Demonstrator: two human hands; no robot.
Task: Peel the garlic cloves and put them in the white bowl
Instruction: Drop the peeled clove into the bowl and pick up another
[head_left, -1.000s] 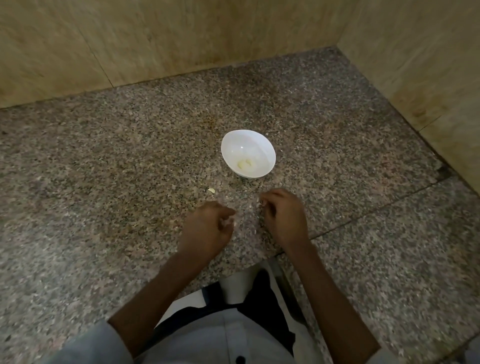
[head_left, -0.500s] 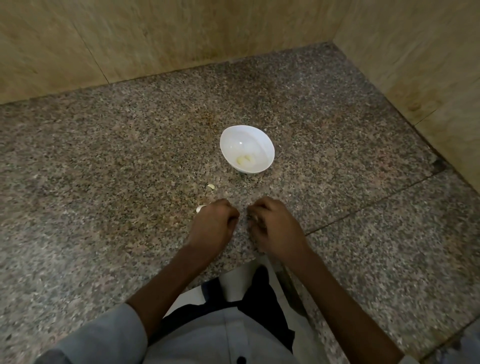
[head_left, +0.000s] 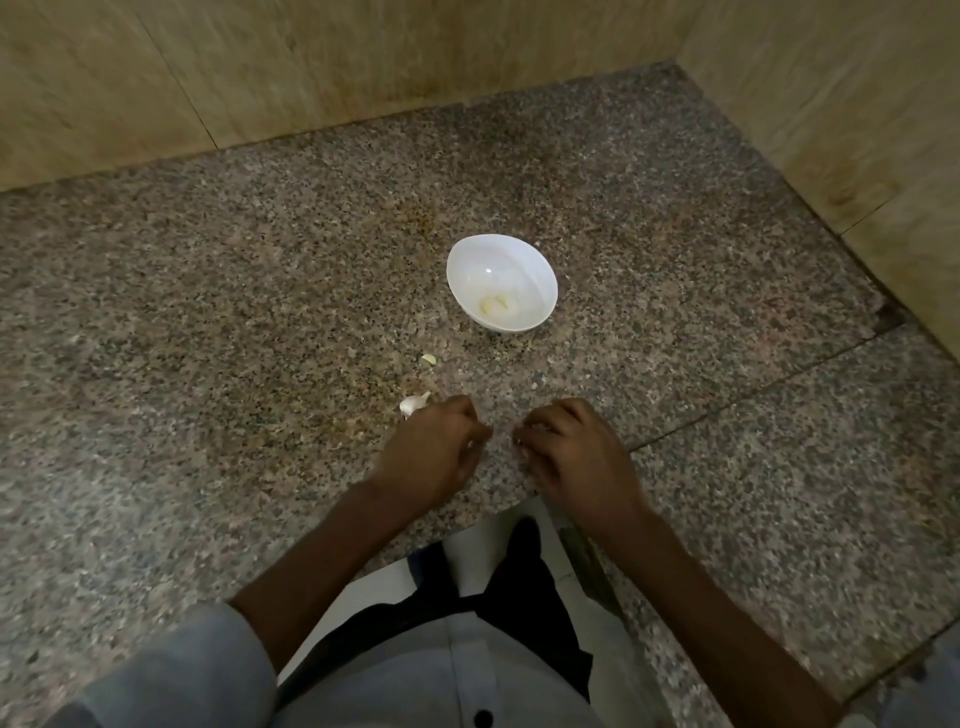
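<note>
Nearest the camera, a grey buttoned shirt fills the lower edge, and two bare forearms reach forward from grey sleeves over the near edge of the desk. The left hand and the right hand sit low over the speckled granite, knuckles up and a small gap between them. The fingers of both curl inward toward each other. Each grip is drawn together at the fingertips, but I cannot tell whether either pinches a clove or a skin, as the fingers hide what lies under them.

Just beyond the left knuckles lies a white, papery piece of garlic on the desk. A little farther on lies a small pale clove. Farther still stands the white bowl, upright and well apart from the hands, with peeled cloves at its bottom.

A dark seam crosses the granite on the right. Beige tiled walls close the desk at the back and right, meeting in a corner.
</note>
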